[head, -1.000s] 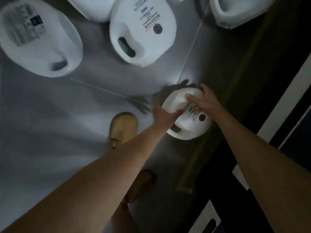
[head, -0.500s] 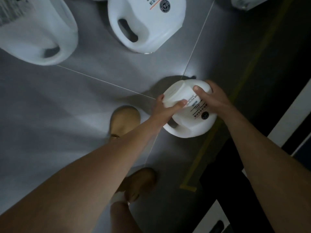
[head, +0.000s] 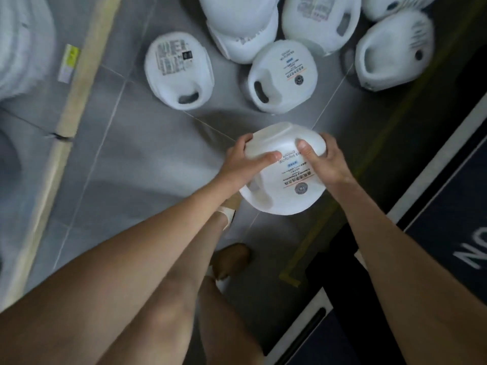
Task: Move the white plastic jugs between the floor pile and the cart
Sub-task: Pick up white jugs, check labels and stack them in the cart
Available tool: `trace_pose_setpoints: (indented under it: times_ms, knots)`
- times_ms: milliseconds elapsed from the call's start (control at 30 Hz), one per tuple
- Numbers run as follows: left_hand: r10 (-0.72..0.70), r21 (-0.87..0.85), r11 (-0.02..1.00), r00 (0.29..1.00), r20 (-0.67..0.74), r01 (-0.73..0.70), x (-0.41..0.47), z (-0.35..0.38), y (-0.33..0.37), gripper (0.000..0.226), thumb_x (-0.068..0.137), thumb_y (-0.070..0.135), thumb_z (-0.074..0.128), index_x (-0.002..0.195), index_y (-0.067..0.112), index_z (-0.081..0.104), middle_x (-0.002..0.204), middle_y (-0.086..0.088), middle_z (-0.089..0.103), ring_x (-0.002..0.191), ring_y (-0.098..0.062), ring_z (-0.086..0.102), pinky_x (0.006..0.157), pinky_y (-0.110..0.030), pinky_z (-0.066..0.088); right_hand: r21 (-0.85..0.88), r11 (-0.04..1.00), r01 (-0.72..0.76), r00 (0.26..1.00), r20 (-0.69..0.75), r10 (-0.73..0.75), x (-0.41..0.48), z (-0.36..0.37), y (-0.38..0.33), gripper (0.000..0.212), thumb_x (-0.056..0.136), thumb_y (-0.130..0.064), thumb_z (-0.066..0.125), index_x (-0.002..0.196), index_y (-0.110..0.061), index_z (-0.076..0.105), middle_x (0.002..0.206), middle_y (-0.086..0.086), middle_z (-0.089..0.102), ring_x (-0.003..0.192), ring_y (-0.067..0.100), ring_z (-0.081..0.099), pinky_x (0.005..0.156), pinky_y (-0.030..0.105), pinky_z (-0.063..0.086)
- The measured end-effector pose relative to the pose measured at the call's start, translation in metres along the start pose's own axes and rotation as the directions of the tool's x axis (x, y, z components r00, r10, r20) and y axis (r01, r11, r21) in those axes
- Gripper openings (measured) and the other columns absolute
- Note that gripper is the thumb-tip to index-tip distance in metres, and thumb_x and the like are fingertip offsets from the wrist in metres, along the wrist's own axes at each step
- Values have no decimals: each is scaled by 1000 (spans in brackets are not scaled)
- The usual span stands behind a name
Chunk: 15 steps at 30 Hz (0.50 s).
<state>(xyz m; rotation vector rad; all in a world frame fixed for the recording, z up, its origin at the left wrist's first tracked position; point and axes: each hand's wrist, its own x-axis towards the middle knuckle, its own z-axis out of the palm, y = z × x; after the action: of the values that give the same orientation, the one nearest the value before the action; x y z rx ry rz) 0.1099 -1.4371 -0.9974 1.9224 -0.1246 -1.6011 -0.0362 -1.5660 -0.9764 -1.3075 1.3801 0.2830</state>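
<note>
A white plastic jug point(head: 283, 177) with a printed label and a side handle is held off the grey tiled floor, its base turned away from me. My left hand point(head: 243, 160) grips its left side and my right hand point(head: 322, 163) grips its right side, thumbs on the labelled face. Beyond it several more white jugs lie on the floor: one label-up point(head: 179, 71), one with its handle toward me point(head: 283, 76), others behind point(head: 242, 25) and to the right point(head: 392, 50).
A pale wooden edge point(head: 69, 119) runs diagonally down the left, with white bulky shapes point(head: 18, 40) past it. A dark panel with white trim and lettering point(head: 448, 225) sits at the right. My legs and tan shoes point(head: 232, 259) are below the jug.
Both hands closed on the jug and lifted it from the floor toward me. The view pulled back, showing more of the floor pile and the wooden edge at left.
</note>
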Motion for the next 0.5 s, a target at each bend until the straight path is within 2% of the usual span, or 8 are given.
trace_pose_setpoints:
  times_ms: [100,167,267,333,400,433,500]
  knots:
    - [68,-91,993,998,-10,-69,-62,-32,27,78,50,56,78,119,34,48,117,5,60,104,-13,62,80,-29,55,6,999,49,998,28,-49,-53,3,-42,70,66,-75,67,115,-34,39,118,4,59,103,24,63,88,47,56]
    - [105,-77,991,993,-43,-109,-105,-53,43,78,55,51,81,123,28,49,115,6,61,105,-11,62,76,-22,53,22,995,102,994,45,-103,-92,6,-70,76,57,-80,67,113,-37,40,120,4,58,105,25,63,89,48,55]
    - [169,-40,984,979,-111,-174,-171,-82,61,90,51,58,78,129,25,48,120,7,57,108,-10,60,81,-21,50,58,982,179,983,31,-181,-152,12,-100,70,50,-86,67,105,-48,44,121,3,57,111,23,60,93,47,53]
    - [221,-11,974,962,-161,-226,-219,-99,69,94,51,60,77,133,28,46,123,7,51,108,-7,57,83,-16,46,79,966,245,968,32,-249,-199,17,-120,63,53,-81,70,101,-51,46,120,2,56,110,19,60,94,43,53]
    - [263,21,964,940,-216,-265,-268,-115,72,83,65,49,81,136,25,44,117,9,48,102,-4,55,77,-9,43,95,947,306,948,56,-312,-247,24,-139,65,62,-70,75,113,-41,46,119,0,58,107,17,62,92,39,54]
    - [278,31,960,930,-240,-279,-291,-122,71,80,68,46,81,136,25,44,118,8,47,104,-6,54,78,-10,43,102,939,328,939,78,-336,-269,28,-146,68,68,-62,76,121,-33,44,119,-1,59,107,17,63,91,37,54]
    - [305,38,951,913,-272,-306,-340,-137,67,90,58,58,79,136,29,44,128,5,47,111,-11,54,88,-22,47,108,924,367,917,126,-379,-313,37,-159,71,75,-49,77,130,-23,40,121,0,61,107,16,64,89,33,54]
